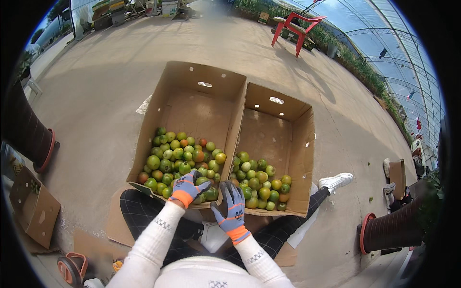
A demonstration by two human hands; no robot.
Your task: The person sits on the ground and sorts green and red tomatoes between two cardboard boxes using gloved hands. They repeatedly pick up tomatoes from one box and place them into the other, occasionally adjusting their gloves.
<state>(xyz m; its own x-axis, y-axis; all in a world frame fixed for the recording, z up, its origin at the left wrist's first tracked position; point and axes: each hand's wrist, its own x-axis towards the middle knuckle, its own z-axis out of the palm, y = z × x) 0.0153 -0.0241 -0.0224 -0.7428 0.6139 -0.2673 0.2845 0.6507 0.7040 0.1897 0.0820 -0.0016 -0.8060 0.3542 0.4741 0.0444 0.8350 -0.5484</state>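
Two open cardboard boxes stand side by side before me, the left box (201, 108) and the right box (268, 124). Green, yellowish and some reddish tomatoes (178, 153) fill the near half of the left box; more tomatoes (259, 183) lie in the near part of the right one. My left hand (189, 189), in a grey-and-orange work glove, rests among the left box's tomatoes, thumb and fingers near a green tomato (202, 180); whether it grips one is hidden. My right hand (232, 210), gloved alike, is at the boxes' adjoining near corners, thumb spread from its fingers, nothing visible in it.
Flat cardboard (120, 216) lies under my legs, which spread around the boxes. Another cardboard box (34, 208) is at the left. A tape dispenser (72, 268) sits at lower left. Large dark pots (392, 228) stand on both sides; a red chair (297, 28) stands farther off.
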